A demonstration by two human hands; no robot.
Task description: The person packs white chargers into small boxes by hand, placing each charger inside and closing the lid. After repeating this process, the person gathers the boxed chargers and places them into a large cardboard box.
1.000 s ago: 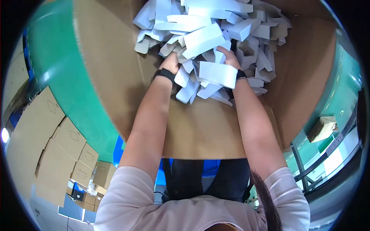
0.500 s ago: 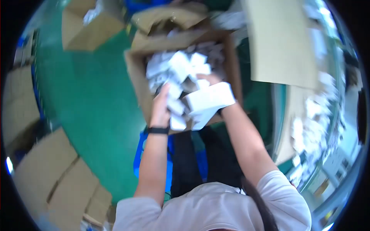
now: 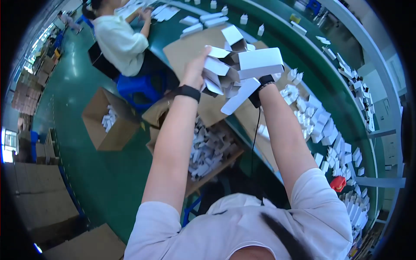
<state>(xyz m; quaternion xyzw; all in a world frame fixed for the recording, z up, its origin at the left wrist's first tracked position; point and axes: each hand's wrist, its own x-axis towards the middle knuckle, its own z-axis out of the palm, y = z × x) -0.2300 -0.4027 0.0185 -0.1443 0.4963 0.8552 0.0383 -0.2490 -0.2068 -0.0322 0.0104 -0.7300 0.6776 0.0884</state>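
Note:
Several white folding cardboard boxes [image 3: 261, 63], some with open ends and flaps, are bunched between my two hands above the worktable. My left hand [image 3: 196, 70] grips the bunch from its left side, thumb up by a flap. On the right side, my right hand [image 3: 276, 77] supports the boxes; its fingers are mostly hidden behind them. Below my forearms stands a large brown carton [image 3: 216, 177], filled with many small white boxes [image 3: 211, 149]. A sheet of brown cardboard [image 3: 184, 47] lies on the table under and beyond the held bunch.
A conveyor with a green belt [image 3: 299, 56] curves past the table, carrying small white items. White boxes [image 3: 325, 123] are heaped at the right, near a red object [image 3: 338, 183]. At far left a co-worker [image 3: 119, 41] sits on a blue stool [image 3: 141, 89]; an open carton [image 3: 108, 136] stands nearby.
Both hands have lifted the bunch of white boxes out of the large carton and moved it up over the table. My view has turned toward the table and conveyor.

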